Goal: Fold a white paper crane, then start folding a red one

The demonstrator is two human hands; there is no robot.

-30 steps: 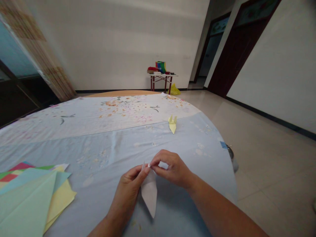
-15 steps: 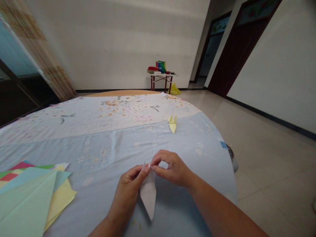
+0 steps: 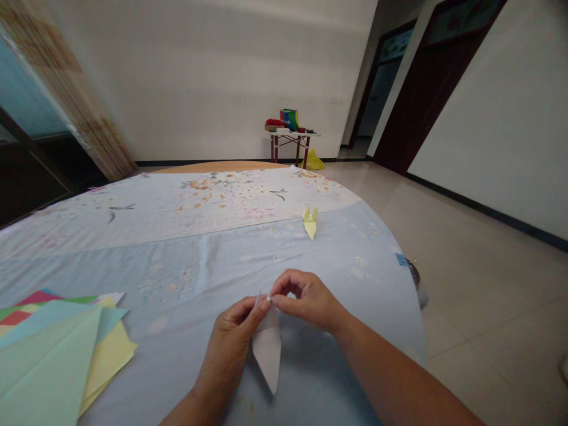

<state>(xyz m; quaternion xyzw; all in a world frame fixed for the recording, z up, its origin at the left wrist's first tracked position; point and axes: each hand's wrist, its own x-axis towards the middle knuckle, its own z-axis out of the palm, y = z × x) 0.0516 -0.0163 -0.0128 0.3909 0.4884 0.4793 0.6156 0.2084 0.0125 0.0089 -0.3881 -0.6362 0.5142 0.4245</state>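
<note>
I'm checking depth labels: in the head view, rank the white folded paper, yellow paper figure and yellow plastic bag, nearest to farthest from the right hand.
1. White folded paper: touching the right hand, on its left.
2. Yellow folded-paper figure: ahead, on the tablecloth.
3. Yellow plastic bag: on the floor beyond.

Dimly and diffusely lit. Brightest on the white cloth (image 3: 199, 204); dark at the red door (image 3: 437, 83). Softly shadowed below the right hand (image 3: 310, 300). Faintly reflective along the floor (image 3: 470, 284). Stretched and slanted toward the side edges; darkened in the upper-right corner. Slightly soft in fine detail.
</note>
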